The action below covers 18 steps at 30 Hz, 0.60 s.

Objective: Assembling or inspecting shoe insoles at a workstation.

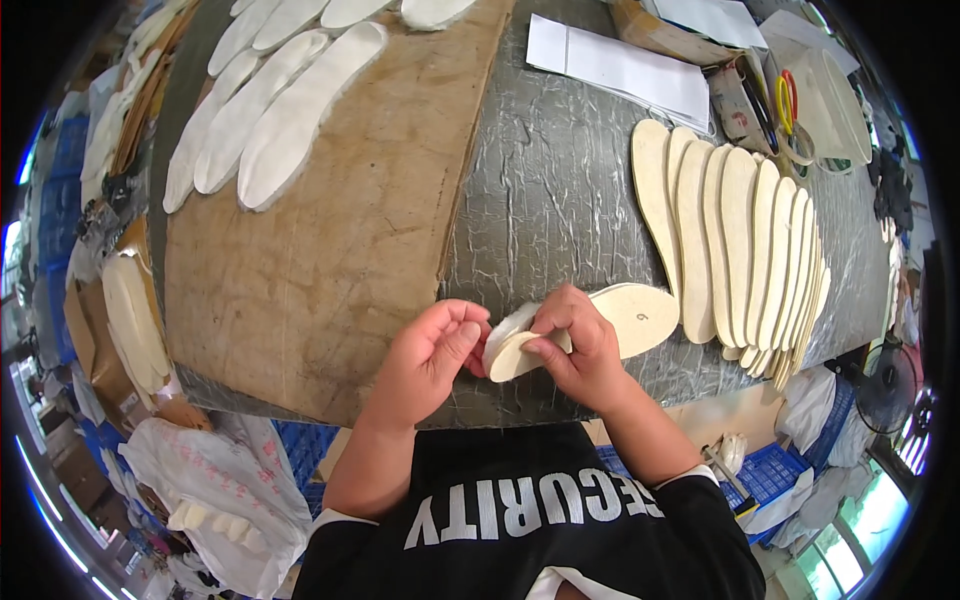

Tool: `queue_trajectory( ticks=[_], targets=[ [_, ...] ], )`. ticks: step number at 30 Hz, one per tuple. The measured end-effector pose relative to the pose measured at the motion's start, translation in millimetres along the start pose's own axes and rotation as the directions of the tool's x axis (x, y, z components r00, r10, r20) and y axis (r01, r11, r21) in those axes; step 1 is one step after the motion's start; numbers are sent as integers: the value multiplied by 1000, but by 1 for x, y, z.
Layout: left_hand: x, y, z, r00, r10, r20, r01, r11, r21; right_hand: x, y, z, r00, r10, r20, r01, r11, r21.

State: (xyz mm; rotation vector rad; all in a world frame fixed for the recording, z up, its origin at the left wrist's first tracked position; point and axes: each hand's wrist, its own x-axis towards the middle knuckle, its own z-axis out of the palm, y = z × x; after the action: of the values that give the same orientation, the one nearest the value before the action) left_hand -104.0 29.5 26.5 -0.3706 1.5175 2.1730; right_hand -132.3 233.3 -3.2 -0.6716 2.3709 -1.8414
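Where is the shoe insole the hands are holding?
In the head view, the insole lies low and centre, pinched by both hands, just left of the row of insoles.

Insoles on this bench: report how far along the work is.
Apparently done: a row of white insoles lies overlapped on the brown board. In hand: the left hand and right hand grip one cream insole at its near end, where a white layer curls up. Probably left: a fanned stack of cream insoles lies to the right on the grey table.
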Motion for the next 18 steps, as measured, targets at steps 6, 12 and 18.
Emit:
queue_trajectory(
  ticks=[6, 12, 18],
  targets=[
    [10, 4, 0, 982, -167, 92, 138, 955, 262, -1, -3, 1, 996, -89, 18, 89, 994, -60],
    [16, -6, 7, 991, 77, 105, -111, 923, 369, -1, -4, -2, 997, -72, 21, 73, 996, -49],
    [16, -5, 14, 964, 250, 95, -267, 864, 427, 1, -5, -5, 999, -37, 21, 39, 997, -66]
  ],
)
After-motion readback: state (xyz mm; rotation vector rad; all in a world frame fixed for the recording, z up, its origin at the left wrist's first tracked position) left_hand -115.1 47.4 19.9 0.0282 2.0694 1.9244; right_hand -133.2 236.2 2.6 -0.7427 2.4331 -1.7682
